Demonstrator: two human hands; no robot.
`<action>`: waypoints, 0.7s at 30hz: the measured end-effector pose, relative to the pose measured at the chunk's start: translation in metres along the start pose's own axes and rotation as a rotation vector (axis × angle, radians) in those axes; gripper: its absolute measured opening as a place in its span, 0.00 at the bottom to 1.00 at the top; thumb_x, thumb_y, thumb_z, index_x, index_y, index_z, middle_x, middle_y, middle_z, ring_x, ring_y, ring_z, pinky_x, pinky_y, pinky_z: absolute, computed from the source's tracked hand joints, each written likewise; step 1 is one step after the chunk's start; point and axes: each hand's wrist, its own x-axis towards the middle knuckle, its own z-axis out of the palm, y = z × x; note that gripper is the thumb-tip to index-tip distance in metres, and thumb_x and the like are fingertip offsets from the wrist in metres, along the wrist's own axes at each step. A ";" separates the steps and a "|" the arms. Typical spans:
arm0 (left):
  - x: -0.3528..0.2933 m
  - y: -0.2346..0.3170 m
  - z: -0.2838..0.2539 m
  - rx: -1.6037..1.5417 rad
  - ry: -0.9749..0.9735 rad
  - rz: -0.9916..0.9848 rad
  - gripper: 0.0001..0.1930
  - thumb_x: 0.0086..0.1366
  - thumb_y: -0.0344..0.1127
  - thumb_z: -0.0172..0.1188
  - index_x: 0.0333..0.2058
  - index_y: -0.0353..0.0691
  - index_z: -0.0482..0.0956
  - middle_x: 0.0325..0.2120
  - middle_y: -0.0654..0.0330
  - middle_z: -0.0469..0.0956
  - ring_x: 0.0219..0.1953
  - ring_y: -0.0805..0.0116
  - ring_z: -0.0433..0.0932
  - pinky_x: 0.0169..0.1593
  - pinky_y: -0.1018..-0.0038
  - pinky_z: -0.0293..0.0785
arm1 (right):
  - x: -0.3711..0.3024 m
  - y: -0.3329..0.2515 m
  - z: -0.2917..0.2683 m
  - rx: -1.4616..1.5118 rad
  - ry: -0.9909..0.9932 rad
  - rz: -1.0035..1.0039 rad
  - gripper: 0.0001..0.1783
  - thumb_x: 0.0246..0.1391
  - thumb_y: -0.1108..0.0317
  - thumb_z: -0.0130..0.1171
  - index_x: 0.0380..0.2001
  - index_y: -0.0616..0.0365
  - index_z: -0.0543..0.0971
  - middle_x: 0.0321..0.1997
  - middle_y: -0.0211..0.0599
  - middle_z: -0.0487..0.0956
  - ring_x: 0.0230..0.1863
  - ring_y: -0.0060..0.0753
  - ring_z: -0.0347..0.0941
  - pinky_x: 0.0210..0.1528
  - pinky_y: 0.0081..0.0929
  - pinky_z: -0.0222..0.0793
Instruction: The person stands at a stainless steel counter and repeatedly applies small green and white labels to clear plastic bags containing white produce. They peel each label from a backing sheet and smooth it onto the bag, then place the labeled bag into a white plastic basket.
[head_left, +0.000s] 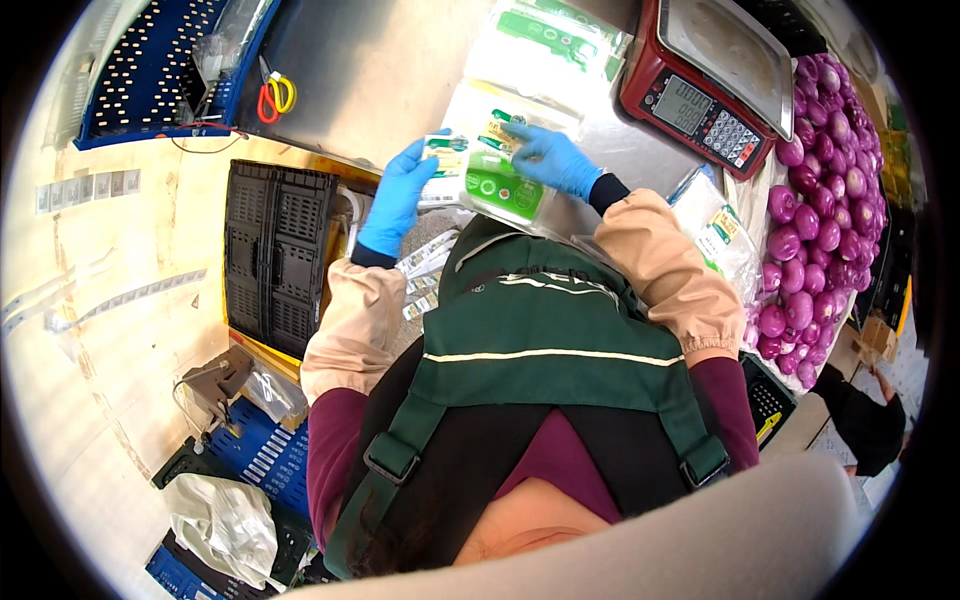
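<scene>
My left hand (pixel 397 200), in a blue glove, is closed on a strip of white and green labels (pixel 445 165), gripped by its edge. My right hand (pixel 552 160), also gloved, has its fingers drawn together at a single small label (pixel 494 132). That label lies over a green and white printed plastic bag (pixel 505 188) on top of a pile; whether it is stuck down I cannot tell. More label strips (pixel 425 265) hang between my left forearm and my apron. Further flat bags (pixel 540 45) lie behind on the metal table (pixel 390 70).
A red digital scale (pixel 690 105) stands at the right, beside a heap of purple onions (pixel 825 200). Scissors (pixel 274 92) with red and yellow handles lie at the left near a blue crate (pixel 165 65). Black folded crates (pixel 275 255) stand below. Another person (pixel 865 420) is at far right.
</scene>
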 end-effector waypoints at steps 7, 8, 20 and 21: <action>0.072 -0.038 0.040 0.206 0.178 -0.029 0.14 0.60 0.36 0.65 0.35 0.27 0.80 0.28 0.57 0.81 0.25 0.73 0.80 0.28 0.78 0.75 | 0.043 -0.021 -0.067 0.162 0.862 -0.136 0.11 0.57 0.74 0.53 0.43 0.60 0.75 0.42 0.41 0.79 0.41 0.34 0.75 0.46 0.31 0.71; 0.087 -0.048 0.041 0.265 0.188 -0.038 0.16 0.60 0.38 0.65 0.35 0.26 0.80 0.27 0.56 0.81 0.25 0.73 0.79 0.28 0.78 0.74 | 0.044 -0.022 -0.044 0.170 0.672 -0.111 0.13 0.56 0.74 0.52 0.46 0.58 0.73 0.41 0.43 0.79 0.42 0.39 0.76 0.47 0.32 0.72; -0.031 0.013 -0.009 0.300 -0.172 -0.388 0.20 0.64 0.33 0.60 0.53 0.32 0.72 0.46 0.55 0.79 0.43 0.70 0.80 0.46 0.76 0.78 | -0.006 -0.005 0.000 -0.286 -0.052 -0.176 0.35 0.40 0.54 0.69 0.52 0.50 0.69 0.66 0.50 0.64 0.60 0.56 0.65 0.59 0.40 0.65; -0.035 0.013 -0.013 0.241 -0.060 -0.302 0.19 0.64 0.32 0.60 0.52 0.32 0.72 0.47 0.55 0.79 0.43 0.70 0.80 0.47 0.75 0.78 | -0.008 -0.003 0.004 -0.348 -0.038 -0.196 0.35 0.39 0.55 0.70 0.51 0.49 0.69 0.68 0.50 0.61 0.61 0.56 0.64 0.59 0.40 0.65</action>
